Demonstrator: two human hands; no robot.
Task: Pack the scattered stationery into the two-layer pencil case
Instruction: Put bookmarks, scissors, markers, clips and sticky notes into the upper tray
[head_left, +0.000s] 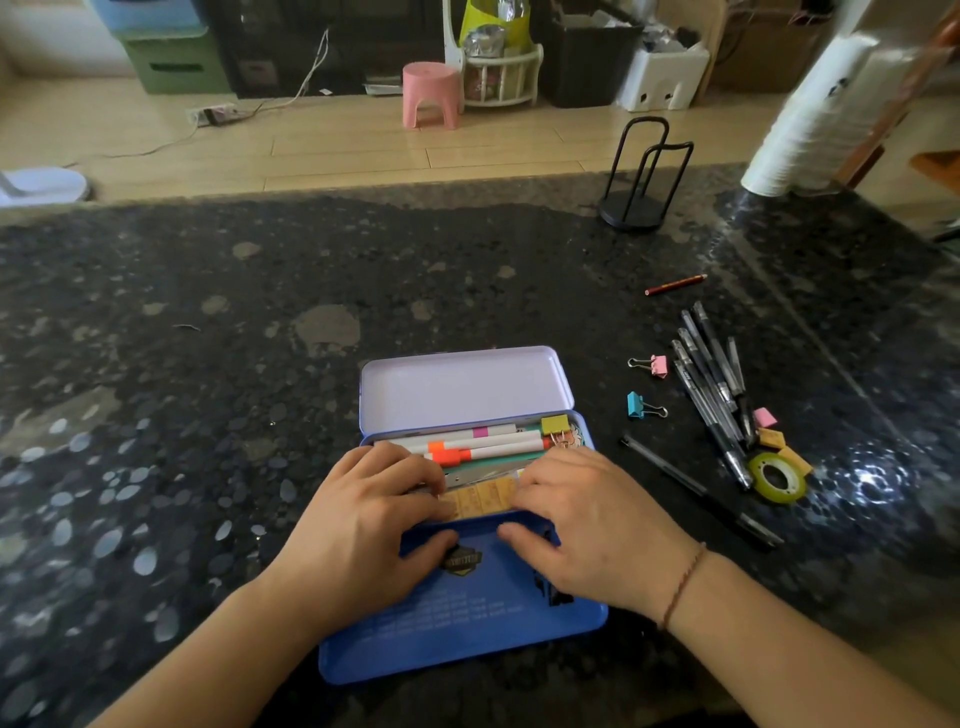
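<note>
Head view looks down on a dark speckled bench (208, 415) where a blue tin pencil case (462, 613) lies open near the front edge. Its pale inner tray (462, 387) is tilted up at the far side, and the lower layer holds white markers (467, 441) with orange and pink bands, a yellow binder clip (555, 425) at the right end, and tan sticky notes (480, 499) along the near side. The left hand (363, 525) and right hand (587, 519) both rest on the case, fingers curled over the near rim onto the contents and thumbs on the blue lid; neither grip is clenched around any single item. Right of the case, well apart, lie a pink clip (655, 365), a blue clip (640, 406), a bunch of black pens (714, 379), one more pen (696, 488), a red pencil (675, 284) and a roll of green tape (777, 478).
</note>
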